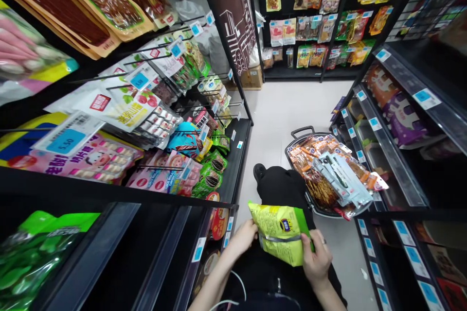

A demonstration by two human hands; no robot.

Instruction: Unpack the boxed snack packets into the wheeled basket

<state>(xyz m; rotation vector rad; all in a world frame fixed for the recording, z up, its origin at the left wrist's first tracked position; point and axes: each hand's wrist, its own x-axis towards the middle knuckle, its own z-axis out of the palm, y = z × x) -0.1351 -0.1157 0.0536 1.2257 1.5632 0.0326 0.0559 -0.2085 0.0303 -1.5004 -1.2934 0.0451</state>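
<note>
A yellow-green snack bag [279, 233] is held over my lap, its back seam and printed text facing up. My left hand [246, 234] grips the bag's left edge with closed fingers. On the opposite end, my right hand [316, 256] pinches the green edge, thumb on top; a ring shows on one finger. Just beyond, to the right, a basket [292, 143] stands on the floor, heaped with orange-brown snack packets [321, 189] and pale blue packets [345, 180].
Shelves with hanging snack bags [120, 102] and price tags line the left. A right-hand shelf [404, 121] holds purple and orange bags. Pale floor [272, 107] runs between them to a back rack [292, 75]. A cardboard box [251, 78] sits by the dark pillar.
</note>
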